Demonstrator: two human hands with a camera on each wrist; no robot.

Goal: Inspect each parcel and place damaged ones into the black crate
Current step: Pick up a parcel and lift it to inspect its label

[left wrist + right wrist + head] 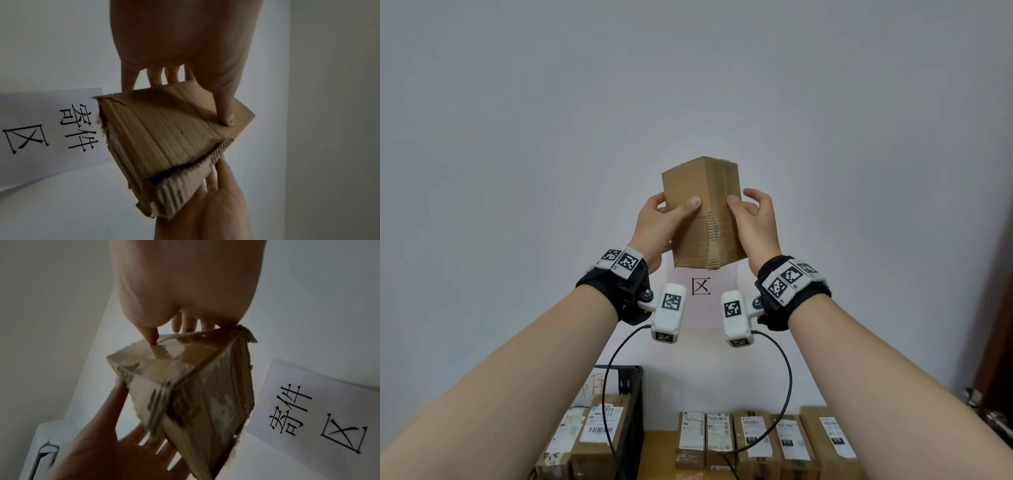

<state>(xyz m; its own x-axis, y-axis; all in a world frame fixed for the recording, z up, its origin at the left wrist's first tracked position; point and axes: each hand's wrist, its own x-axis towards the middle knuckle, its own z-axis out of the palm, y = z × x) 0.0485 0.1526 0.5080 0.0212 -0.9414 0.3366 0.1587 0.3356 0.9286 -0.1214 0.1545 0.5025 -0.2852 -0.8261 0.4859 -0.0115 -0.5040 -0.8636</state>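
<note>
Head view: one cardboard parcel (702,212) held up before the wall, left hand (659,222) and right hand (755,219) each gripping a side, thumbs pressed on its front. Below, one black crate (631,411) holding parcels; five labelled boxes (753,442) beside it. Left-wrist view alone shows the parcel's torn, gaping bottom edge (185,170).

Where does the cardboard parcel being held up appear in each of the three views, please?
Head: cardboard parcel centre, between both hands.
Left wrist: centre, torn edge toward the camera.
Right wrist: centre, blurred.
Shared landmark: white wall sign, behind the parcel.
</note>
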